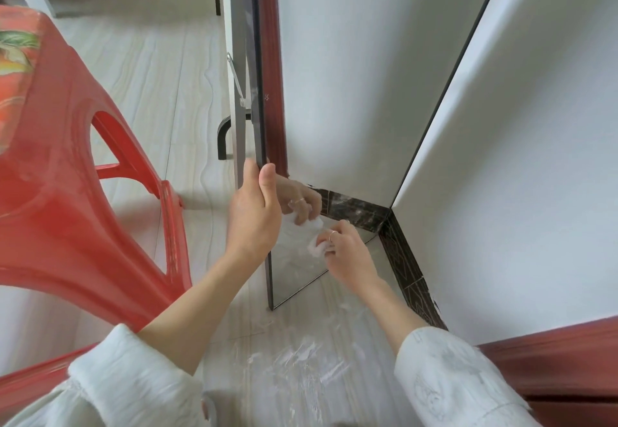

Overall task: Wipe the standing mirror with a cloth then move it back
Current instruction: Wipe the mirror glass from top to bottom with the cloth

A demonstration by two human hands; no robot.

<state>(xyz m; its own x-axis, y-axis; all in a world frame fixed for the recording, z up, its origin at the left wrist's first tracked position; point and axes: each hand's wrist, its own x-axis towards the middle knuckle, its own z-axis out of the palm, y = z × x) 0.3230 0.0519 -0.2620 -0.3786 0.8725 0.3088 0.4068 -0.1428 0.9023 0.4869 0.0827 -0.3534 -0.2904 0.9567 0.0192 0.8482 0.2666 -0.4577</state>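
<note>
Mirror (334, 92) stands tall on the pale floor (150, 92), filling the middle and upper right of the frame, with its bottom corner near the lower middle. Its glass shows the white wall (535, 159) and the dark baseboard (408, 266) again. My left hand (254, 212) grips the mirror's thin dark edge, fingers curled behind it and thumb in front. My right hand (347, 252) pinches a small white cloth (317, 246) and presses it on the low part of the glass. A ring sits on one finger. A red plastic stool (67, 176) stands at the left, just beside the mirror. White sleeves cover my arms at the bottom.
</note>
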